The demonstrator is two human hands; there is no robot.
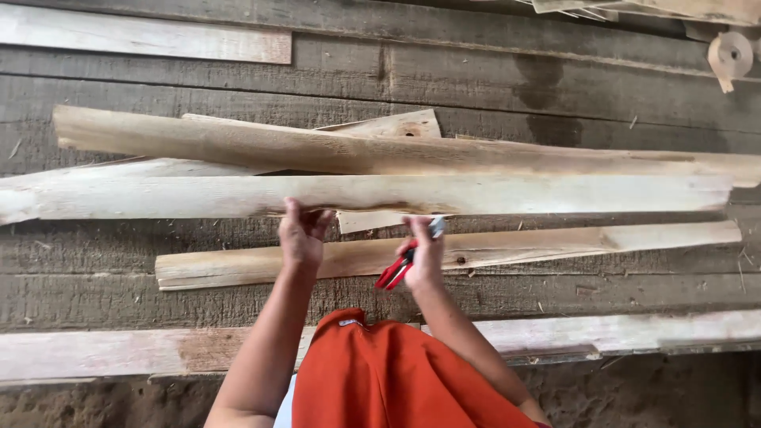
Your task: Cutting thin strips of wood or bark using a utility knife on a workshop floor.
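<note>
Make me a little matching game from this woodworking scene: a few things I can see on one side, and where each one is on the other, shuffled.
Things:
1. left hand
2. red-handled tool
3. tape roll
4. short pale board

Places:
A. top right corner
B. held in the right hand
C. top left, lying flat
D. gripping the long pale slat

Pairs: 1-D, 2-B, 3-A, 4-C

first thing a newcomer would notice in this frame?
The long pale wooden slats, rough-cut and overlapping, lying crosswise over dark weathered planks across the middle of the view. Next, at centre bottom, the left hand grips the edge of the front slat while the right hand holds red-handled pliers against it. An orange garment fills the bottom edge below.
</note>
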